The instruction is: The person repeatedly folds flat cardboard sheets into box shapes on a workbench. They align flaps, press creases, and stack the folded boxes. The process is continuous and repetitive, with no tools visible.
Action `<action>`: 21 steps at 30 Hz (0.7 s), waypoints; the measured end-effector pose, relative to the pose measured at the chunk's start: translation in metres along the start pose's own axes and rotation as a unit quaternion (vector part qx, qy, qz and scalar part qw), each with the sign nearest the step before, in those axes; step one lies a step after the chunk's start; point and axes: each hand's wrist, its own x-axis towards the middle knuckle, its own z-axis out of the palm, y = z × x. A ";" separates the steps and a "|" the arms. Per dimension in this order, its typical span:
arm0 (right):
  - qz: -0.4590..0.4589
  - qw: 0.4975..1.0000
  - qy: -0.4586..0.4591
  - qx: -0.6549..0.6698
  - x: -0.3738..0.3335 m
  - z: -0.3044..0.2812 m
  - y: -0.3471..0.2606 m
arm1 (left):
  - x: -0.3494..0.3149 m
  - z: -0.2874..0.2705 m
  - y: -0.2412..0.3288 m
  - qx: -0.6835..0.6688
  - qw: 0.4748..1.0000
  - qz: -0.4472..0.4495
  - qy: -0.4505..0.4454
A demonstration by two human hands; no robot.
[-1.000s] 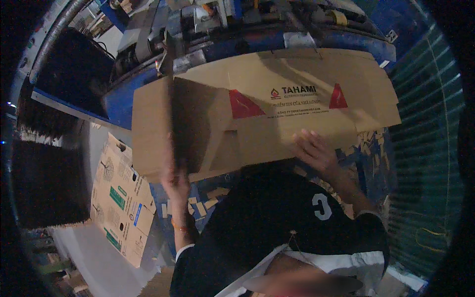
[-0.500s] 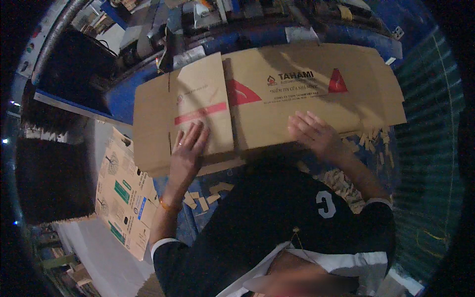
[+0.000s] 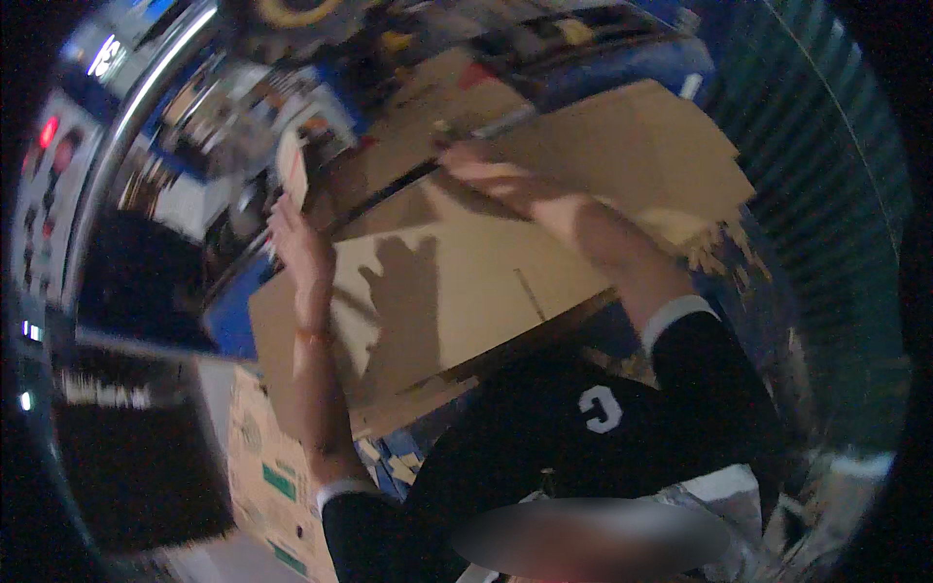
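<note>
A printed brown cardboard sheet [image 3: 413,121] lies tilted at the far side, against the machine. My right hand [image 3: 473,163] is closed at its near edge, fingers partly blurred. My left hand [image 3: 303,251] is raised at the left, its fingers stretched up and apart beside a narrow upright cardboard flap [image 3: 293,173]. Whether they touch the flap is too blurred to tell. Beneath my arms spreads a large plain brown cardboard sheet [image 3: 496,257], with a cut slot near its front edge. Shadows of my left hand and arm fall across it.
Blue-framed machinery [image 3: 612,73] stands at the back. A control panel with a red light [image 3: 49,133] is at the far left. Another printed cardboard piece [image 3: 255,428] leans at the lower left. Cardboard scraps [image 3: 398,464] lie near my body and at the right.
Both hands have moved away from me, and the printed sheet has gone up and to the left. A plain sheet now shows below it. The view has turned left.
</note>
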 end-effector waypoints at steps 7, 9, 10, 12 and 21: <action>-0.090 0.802 0.168 -0.566 -0.098 -0.122 -0.036 | -0.127 -0.087 -0.034 -0.041 0.984 -0.060 0.163; -0.163 0.779 0.406 -0.449 -0.186 -0.203 -0.055 | -0.185 -0.102 -0.057 -0.337 0.856 -0.353 0.171; -0.112 0.669 0.579 -0.452 -0.217 -0.234 -0.054 | -0.212 -0.109 -0.067 -0.422 0.769 -0.436 0.199; 0.017 0.526 0.779 -0.341 -0.276 -0.287 -0.043 | -0.247 -0.104 -0.082 -0.225 0.847 -0.461 0.140; -0.172 0.780 0.597 0.077 -0.241 -0.266 -0.112 | -0.252 -0.118 -0.061 -0.036 0.902 -0.427 0.053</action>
